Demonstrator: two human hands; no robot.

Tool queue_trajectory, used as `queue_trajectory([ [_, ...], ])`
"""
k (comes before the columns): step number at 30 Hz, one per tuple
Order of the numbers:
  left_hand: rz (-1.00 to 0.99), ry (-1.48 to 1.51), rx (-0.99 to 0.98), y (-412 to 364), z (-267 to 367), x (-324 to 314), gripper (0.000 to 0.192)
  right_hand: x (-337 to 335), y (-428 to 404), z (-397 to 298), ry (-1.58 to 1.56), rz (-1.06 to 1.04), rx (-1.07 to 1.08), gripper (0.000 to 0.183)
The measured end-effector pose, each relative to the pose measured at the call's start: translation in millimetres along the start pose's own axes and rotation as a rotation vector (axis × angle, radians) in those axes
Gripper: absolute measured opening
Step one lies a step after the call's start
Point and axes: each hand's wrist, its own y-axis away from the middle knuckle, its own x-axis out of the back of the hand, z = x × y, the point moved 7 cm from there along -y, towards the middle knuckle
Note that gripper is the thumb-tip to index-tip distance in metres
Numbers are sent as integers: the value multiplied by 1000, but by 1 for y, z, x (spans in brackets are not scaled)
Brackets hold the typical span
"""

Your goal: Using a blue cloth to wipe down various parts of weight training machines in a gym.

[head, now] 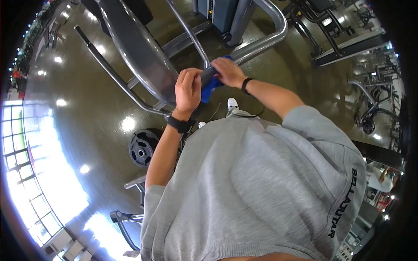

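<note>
My right hand [229,71] wraps over a thick grey metal tube [258,49] of a gym machine, with a blue cloth [209,89] bunched under its palm and fingers. Part of the cloth hangs below the tube, between my two hands. Beside the tube's near end, my left hand [188,88] has its fingers curled; whether they grip the cloth or the tube is hidden. Just left of it lies the machine's long dark padded seat [140,49] with a glossy rim. A thinner metal bar [192,36] meets the thick tube close to my right hand.
A bent handle bar [111,70] runs along the seat's left side. Weight plates [142,148] are by my left forearm. A weight-stack housing [218,16] stands ahead; another machine [346,45] is at the right. My white shoe [232,103] is on the shiny floor.
</note>
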Motion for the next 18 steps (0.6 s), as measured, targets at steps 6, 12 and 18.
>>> queue_trajectory([
  [6,-53,-60,294,3,-31,-12,15,10,-6,65,67,33,-247,26],
  [12,-55,-231,454,-6,-50,-56,26,-22,-52,-87,-580,153,-22,21],
  [18,-14,-265,654,-23,-67,-72,28,-49,-39,-43,-472,-49,59,24],
])
